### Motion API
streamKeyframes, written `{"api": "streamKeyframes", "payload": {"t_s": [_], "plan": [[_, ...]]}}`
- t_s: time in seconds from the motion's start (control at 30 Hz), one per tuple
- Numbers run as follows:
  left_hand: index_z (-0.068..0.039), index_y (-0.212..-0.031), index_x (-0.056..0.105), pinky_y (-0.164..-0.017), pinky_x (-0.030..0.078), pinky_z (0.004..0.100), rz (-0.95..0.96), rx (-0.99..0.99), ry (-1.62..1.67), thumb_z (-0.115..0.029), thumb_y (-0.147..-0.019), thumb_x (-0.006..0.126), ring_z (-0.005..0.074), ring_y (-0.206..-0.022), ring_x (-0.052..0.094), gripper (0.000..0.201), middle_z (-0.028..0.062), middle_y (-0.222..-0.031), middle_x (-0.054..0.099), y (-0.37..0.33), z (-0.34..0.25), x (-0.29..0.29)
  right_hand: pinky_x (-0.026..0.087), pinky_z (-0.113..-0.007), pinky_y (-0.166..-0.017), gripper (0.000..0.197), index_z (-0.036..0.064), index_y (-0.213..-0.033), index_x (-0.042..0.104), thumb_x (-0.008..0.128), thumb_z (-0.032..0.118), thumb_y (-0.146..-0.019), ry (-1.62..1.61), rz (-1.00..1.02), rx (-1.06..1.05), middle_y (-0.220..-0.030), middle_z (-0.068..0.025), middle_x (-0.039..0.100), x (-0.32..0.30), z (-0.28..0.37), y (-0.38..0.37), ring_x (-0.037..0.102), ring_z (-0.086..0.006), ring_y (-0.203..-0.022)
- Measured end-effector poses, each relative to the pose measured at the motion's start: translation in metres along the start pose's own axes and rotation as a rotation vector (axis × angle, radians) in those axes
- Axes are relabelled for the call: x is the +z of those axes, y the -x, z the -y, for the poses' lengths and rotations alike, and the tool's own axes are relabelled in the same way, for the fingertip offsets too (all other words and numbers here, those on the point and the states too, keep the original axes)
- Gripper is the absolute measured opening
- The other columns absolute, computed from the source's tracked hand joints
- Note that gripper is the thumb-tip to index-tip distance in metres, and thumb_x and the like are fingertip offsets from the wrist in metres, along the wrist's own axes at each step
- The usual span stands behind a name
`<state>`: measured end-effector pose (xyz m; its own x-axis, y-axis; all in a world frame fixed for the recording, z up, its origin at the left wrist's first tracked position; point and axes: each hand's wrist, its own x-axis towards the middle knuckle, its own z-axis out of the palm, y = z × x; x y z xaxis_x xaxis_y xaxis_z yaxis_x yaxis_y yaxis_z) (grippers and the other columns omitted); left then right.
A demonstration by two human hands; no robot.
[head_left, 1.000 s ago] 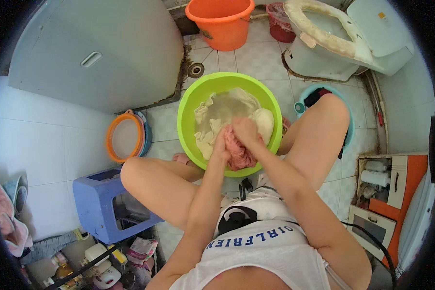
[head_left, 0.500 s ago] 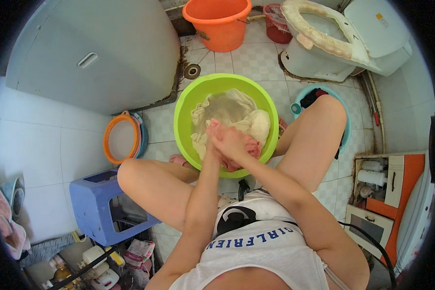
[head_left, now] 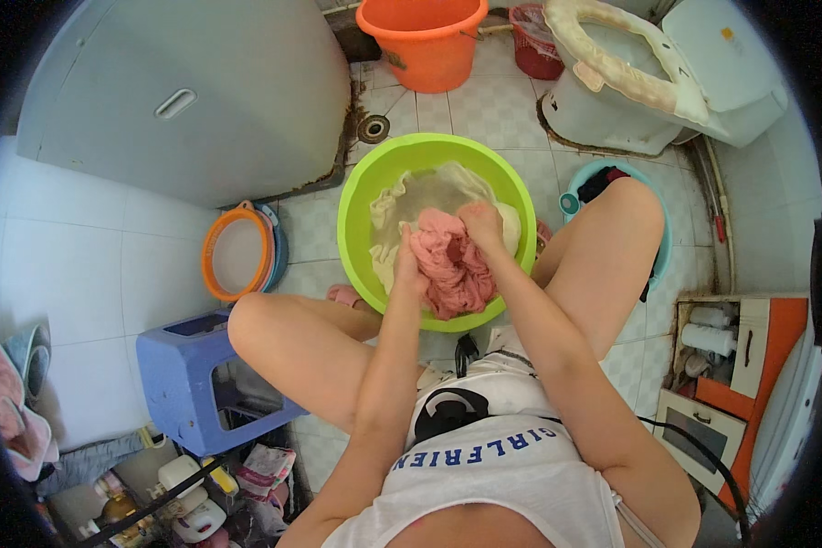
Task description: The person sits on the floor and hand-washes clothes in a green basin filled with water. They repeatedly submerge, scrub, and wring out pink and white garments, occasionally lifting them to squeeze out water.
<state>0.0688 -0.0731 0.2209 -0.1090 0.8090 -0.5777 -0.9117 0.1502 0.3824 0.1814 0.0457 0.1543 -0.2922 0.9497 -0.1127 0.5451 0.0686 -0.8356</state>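
A lime-green basin (head_left: pixel 352 215) stands on the floor between my legs, with cloudy water and cream cloth (head_left: pixel 388 203) in it. Bunched pink cloth (head_left: pixel 452 274) is held up over the near half of the basin, between my two hands. My left hand (head_left: pixel 409 258) grips its left side, the fingers partly hidden by the folds. At its upper right, my right hand (head_left: pixel 481 225) is closed on the edge of the same cloth. Folds of the pink cloth hang toward the basin's near rim and hide part of the cream cloth.
Behind the basin stand an orange bucket (head_left: pixel 429 46), a red basket (head_left: pixel 534 46) and a toilet (head_left: pixel 612 110). A light-blue basin (head_left: pixel 665 247) with dark clothes is right of my knee. At left are stacked basins (head_left: pixel 212 265) and a blue stool (head_left: pixel 178 393).
My hands were pressed together over the pink cloth; now they are apart, with the cloth spread and raised between them. The whole view has shifted slightly.
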Motion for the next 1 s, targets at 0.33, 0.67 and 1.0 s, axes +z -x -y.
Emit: {"api": "streamKeyframes", "payload": {"t_s": [0.33, 0.67, 1.0], "plan": [[-0.008, -0.109, 0.059, -0.074, 0.051, 0.0312, 0.073, 0.18, 0.099, -0.028, -0.093, 0.054, 0.0146, -0.085, 0.06, 0.026, 0.002, -0.097, 0.063, -0.05, 0.004, -0.097, 0.05, -0.049, -0.068, 0.035, 0.0072, -0.09, 0.067, 0.057, 0.038, -0.077, 0.165, 0.336, -0.319, -0.079, -0.0215, 0.066, -0.009, 0.121, 0.111, 0.064, -0.04, -0.076], [-0.005, -0.109, 0.06, -0.082, 0.051, 0.0349, 0.355, -0.049, -0.017, -0.036, -0.095, 0.047, 0.0195, -0.091, 0.062, 0.036, 0.0074, -0.102, 0.065, -0.021, 0.012, -0.037, 0.047, -0.056, -0.069, 0.051, 0.0086, -0.075, 0.071, 0.048, 0.054, -0.086, 0.331, 0.103, -0.41, -0.074, -0.0197, 0.065, 0.016, 0.078, 0.095, 0.061, -0.0399, -0.071], [-0.004, -0.11, 0.057, -0.092, 0.046, 0.0388, 0.201, 0.264, -0.018, -0.035, -0.097, 0.044, 0.0231, -0.101, 0.058, 0.036, 0.0093, -0.111, 0.061, -0.04, -0.007, -0.05, 0.048, -0.036, -0.077, 0.049, -0.0002, -0.114, 0.059, 0.059, 0.038, -0.082, 0.017, 0.317, -0.13, -0.103, -0.0198, 0.065, -0.014, 0.068, 0.053, 0.063, -0.0306, -0.09]]}}
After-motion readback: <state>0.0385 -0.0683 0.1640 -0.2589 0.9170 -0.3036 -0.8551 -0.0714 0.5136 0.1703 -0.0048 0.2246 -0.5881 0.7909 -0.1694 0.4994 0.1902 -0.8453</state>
